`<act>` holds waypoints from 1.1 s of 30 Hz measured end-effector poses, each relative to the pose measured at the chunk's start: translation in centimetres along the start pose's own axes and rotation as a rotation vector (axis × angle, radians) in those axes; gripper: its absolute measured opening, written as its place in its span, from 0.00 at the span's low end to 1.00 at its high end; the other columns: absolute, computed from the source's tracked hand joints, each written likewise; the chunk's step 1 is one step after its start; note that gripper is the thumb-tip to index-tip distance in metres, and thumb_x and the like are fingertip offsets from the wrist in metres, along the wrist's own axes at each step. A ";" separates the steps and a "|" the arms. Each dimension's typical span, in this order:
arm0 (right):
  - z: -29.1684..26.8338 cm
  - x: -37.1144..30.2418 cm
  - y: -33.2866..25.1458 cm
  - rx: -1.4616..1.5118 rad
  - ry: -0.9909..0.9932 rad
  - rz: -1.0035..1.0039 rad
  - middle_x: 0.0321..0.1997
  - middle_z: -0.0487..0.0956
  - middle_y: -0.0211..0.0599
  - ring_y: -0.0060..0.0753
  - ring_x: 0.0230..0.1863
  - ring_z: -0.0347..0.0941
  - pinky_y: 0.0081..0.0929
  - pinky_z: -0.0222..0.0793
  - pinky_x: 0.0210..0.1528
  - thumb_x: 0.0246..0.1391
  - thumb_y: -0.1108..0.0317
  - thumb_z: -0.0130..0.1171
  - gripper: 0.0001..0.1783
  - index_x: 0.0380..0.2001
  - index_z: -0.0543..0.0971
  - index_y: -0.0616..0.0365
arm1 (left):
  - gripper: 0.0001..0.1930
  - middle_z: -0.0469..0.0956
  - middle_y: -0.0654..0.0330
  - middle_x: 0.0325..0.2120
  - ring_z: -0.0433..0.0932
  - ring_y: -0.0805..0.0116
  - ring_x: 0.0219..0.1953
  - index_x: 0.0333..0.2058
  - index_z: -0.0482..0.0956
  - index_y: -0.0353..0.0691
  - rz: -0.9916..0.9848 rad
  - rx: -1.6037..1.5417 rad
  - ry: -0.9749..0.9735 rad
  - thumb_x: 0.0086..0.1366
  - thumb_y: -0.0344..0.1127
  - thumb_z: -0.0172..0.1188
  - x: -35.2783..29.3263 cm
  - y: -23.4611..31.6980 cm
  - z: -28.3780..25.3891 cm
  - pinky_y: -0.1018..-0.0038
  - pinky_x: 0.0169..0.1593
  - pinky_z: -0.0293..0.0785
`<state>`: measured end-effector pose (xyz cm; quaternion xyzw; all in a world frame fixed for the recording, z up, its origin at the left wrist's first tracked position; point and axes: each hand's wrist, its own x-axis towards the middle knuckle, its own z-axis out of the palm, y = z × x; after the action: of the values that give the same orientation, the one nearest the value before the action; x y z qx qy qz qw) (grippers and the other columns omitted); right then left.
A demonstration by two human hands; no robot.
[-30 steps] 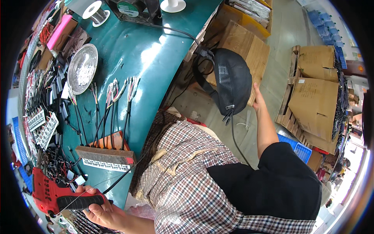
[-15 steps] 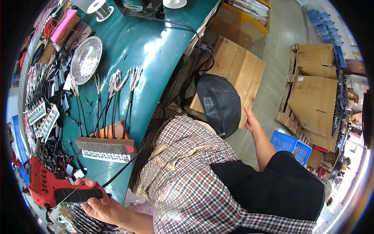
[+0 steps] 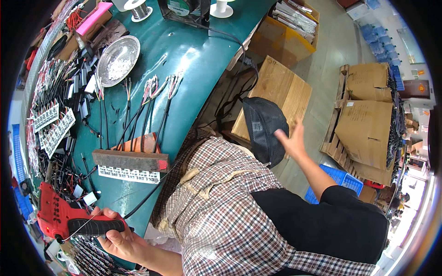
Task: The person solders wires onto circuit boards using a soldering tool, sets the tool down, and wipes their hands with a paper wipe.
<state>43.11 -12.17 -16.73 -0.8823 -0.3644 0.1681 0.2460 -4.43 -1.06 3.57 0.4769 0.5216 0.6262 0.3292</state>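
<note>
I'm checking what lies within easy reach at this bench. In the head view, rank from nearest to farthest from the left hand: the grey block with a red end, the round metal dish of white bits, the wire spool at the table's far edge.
From the left hand, which grips the red tool with a black handle:
1. Grey block with a red end, just beyond the hand.
2. Round metal dish of white bits, mid-table, farther out.
3. Wire spool, at the far edge.

My left hand (image 3: pixel 120 239) sits at the table's (image 3: pixel 193 50) near edge, around the tool (image 3: pixel 69 221). Beyond it lie the block (image 3: pixel 131 161), then wires (image 3: pixel 147 106), then the bowl (image 3: pixel 119 60). My right hand (image 3: pixel 292 140) is off-table, beside the cap (image 3: pixel 264 129).
</note>
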 end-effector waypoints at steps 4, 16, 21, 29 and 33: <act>0.6 -1.8 -6.0 -0.132 -0.186 -0.067 0.72 0.56 0.58 0.56 0.74 0.52 0.44 0.50 0.75 0.28 0.55 0.84 0.70 0.72 0.52 0.60 | 0.30 0.75 0.55 0.44 0.73 0.81 0.36 0.61 0.66 0.28 -0.020 -0.028 -0.017 0.71 0.44 0.62 -0.2 0.0 -0.6 0.93 0.26 0.62; -0.6 8.2 -3.1 0.175 -0.235 -0.046 0.65 0.70 0.53 0.49 0.68 0.67 0.36 0.62 0.70 0.26 0.70 0.82 0.66 0.71 0.56 0.57 | 0.37 0.74 0.54 0.41 0.72 0.69 0.44 0.59 0.69 0.28 -0.097 0.047 0.055 0.64 0.55 0.67 -0.7 1.2 -1.6 0.78 0.47 0.69; -1.6 10.1 -2.6 -0.043 -0.373 -0.065 0.69 0.66 0.55 0.52 0.70 0.63 0.40 0.60 0.71 0.29 0.60 0.82 0.69 0.74 0.52 0.55 | 0.38 0.74 0.54 0.41 0.72 0.70 0.44 0.58 0.69 0.27 -0.103 0.021 0.053 0.63 0.54 0.69 -1.1 0.6 -2.0 0.78 0.46 0.68; -1.5 12.1 -8.6 -0.398 -0.248 -0.188 0.76 0.57 0.53 0.53 0.77 0.49 0.53 0.46 0.75 0.50 0.31 0.61 0.52 0.72 0.61 0.47 | 0.39 0.76 0.54 0.39 0.72 0.72 0.42 0.58 0.70 0.28 -0.092 0.048 0.062 0.61 0.56 0.70 -0.9 0.7 -2.1 0.81 0.43 0.66; -0.5 19.2 -6.9 -0.456 -0.167 -0.094 0.77 0.56 0.48 0.52 0.78 0.49 0.57 0.46 0.74 0.58 0.25 0.45 0.49 0.71 0.63 0.47 | 0.38 0.78 0.56 0.37 0.73 0.72 0.38 0.57 0.71 0.28 -0.075 0.049 0.067 0.61 0.56 0.70 -0.8 1.4 -1.3 0.81 0.37 0.65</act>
<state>52.50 5.82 -14.69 -0.8800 -0.4528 0.1422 0.0170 -5.26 -2.53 4.70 0.4438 0.5649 0.6162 0.3230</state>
